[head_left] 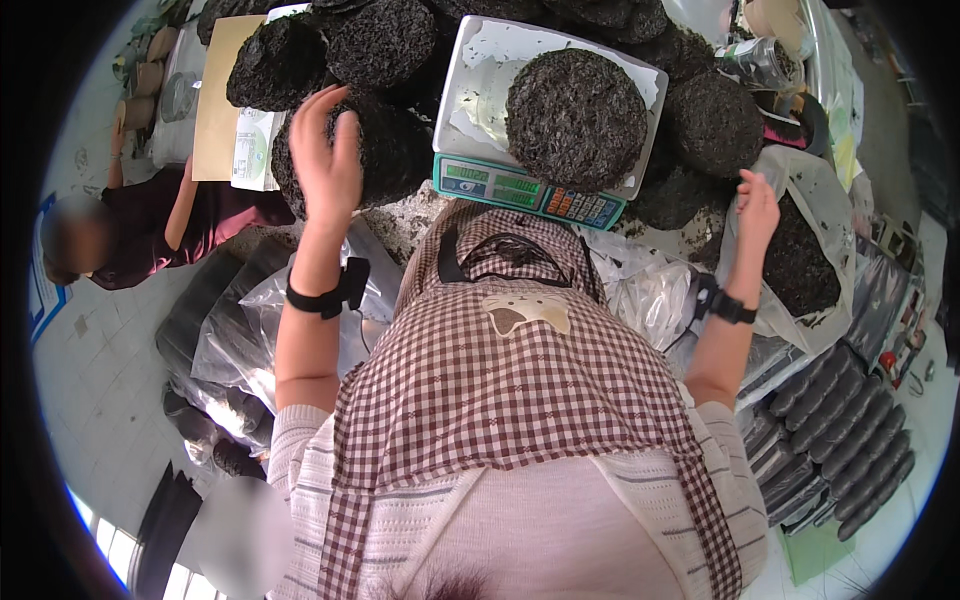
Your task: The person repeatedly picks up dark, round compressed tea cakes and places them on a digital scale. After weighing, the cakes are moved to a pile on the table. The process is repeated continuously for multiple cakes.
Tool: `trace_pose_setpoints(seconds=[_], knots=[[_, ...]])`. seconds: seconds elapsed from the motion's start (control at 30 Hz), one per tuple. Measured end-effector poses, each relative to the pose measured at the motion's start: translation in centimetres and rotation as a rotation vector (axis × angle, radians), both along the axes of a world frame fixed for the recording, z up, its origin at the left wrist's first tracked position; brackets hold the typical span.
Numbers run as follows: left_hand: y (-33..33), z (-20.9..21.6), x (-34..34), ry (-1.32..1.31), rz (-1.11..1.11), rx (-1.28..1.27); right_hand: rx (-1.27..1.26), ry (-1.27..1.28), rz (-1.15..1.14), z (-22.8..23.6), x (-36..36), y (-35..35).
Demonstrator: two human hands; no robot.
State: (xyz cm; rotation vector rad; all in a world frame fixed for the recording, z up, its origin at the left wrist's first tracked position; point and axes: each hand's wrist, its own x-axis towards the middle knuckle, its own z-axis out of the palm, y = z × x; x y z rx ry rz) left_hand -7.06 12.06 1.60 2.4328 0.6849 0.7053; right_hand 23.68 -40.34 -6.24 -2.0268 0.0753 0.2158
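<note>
Dark round cakes, fibrous and matted, several, on a surface. Item: one cake (577,120), lying flat toward the right of the pan of a digital scale (478,80), white plate above, green panel facing the wearer. Item: further cakes (383,42), piled behind and left of the scale; another cake (715,125) just right of it. Left hand (328,160): open, fingers extended, thumb apart, nothing seen in it, over a large dark cake (395,150); contact cannot be told. Right hand (757,210): loosely open, fingers slightly bent, nothing seen in it, beside a pale plastic bag (845,215) with dark loose-looking matter (800,260) inside; whether it touches the bag cannot be told. Handling, as judged: dry, light for its breadth, fairly stiff as a disc yet brittle at the ragged rim, apt to shed crumbs; rough rather than slippery. Best hold: both hands at opposite edges, fingers spread beneath, thumbs resting lightly on top; pinching a single edge risks breaking it. Also listed: tan board (215,110), left of the piled cakes.
</note>
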Motion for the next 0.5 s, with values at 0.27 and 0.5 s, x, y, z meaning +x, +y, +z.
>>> trace_pose_setpoints(seconds=[0.27, 0.5], knots=[[-8.8, -7.7, 11.6, 0.118, -0.323, 0.114, -0.512, -0.267, 0.303, -0.2, -6.7, 15.9], [-9.3, -7.0, 10.9, 0.088, -0.324, 0.059, -0.507, -0.305, 0.105, -0.7, -8.9, 13.5]])
